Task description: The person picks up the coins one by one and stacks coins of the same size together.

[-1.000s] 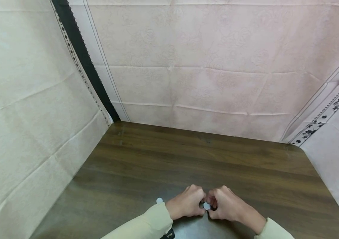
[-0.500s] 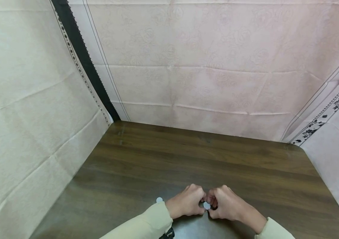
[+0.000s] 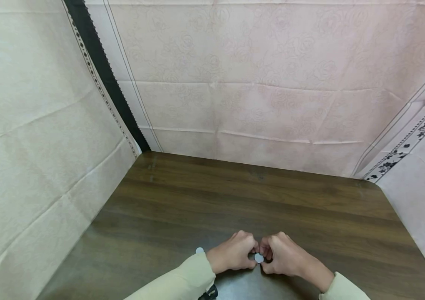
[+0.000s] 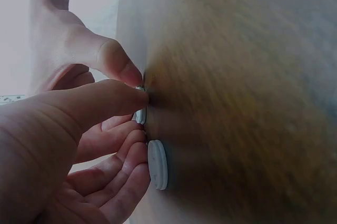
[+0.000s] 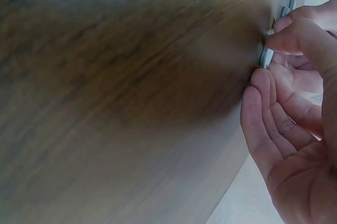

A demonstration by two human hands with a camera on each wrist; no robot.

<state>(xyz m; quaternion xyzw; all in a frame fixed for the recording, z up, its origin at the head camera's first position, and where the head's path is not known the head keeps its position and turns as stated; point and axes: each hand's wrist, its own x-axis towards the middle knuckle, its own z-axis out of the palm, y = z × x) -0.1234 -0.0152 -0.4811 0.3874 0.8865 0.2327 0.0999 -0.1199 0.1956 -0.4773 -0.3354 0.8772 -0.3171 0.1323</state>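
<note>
A small flat white disc (image 3: 259,258) lies on the brown wooden table (image 3: 250,200) between both hands. My left hand (image 3: 235,251) holds its left side with thumb and curled fingers. From the right, my right hand (image 3: 284,256) pinches the same disc, its thumb on the near edge and its fingers on the far edge. In the left wrist view the held disc (image 4: 141,113) is partly covered by the thumb. A second white disc (image 4: 157,164) with a grooved rim lies beside the left fingertips.
Another white disc (image 3: 199,251) shows just beyond the left sleeve (image 3: 186,277). Several discs (image 5: 292,2) are lined up past the hands in the right wrist view. Pale cloth (image 3: 253,83) screens the table's back and sides. A black band (image 3: 209,293) shows below the left cuff.
Both hands keep almost the same pose around the disc. Only a very slight shift of the view shows.
</note>
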